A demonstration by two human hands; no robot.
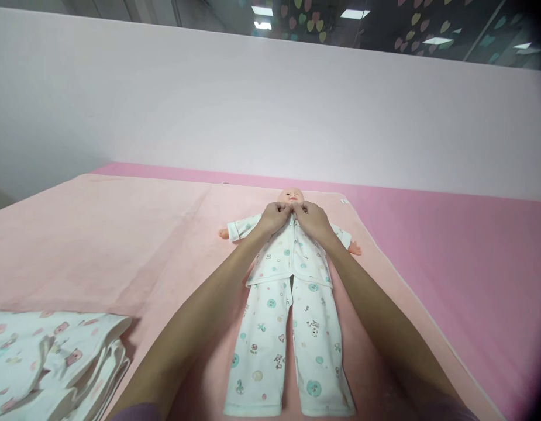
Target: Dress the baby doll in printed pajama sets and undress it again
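A baby doll [291,195] lies on its back with its head at the far end and its arms spread. It wears a white printed jacket [274,257] and matching trousers [261,345], whose legs stretch toward me. At the doll's neck, my left hand [275,216] pinches one side of the jacket's collar. My right hand [313,219] pinches the other side, close beside it. The two jacket fronts meet along the middle of the chest. My fingers hide most of the collar, so its fastening cannot be made out.
Beneath the doll is a pale pink blanket [121,234] over a brighter pink surface [450,263]. Folded white printed cloth [46,362] lies at the near left. A white wall panel [270,111] rises behind, with dark glass [331,23] above it.
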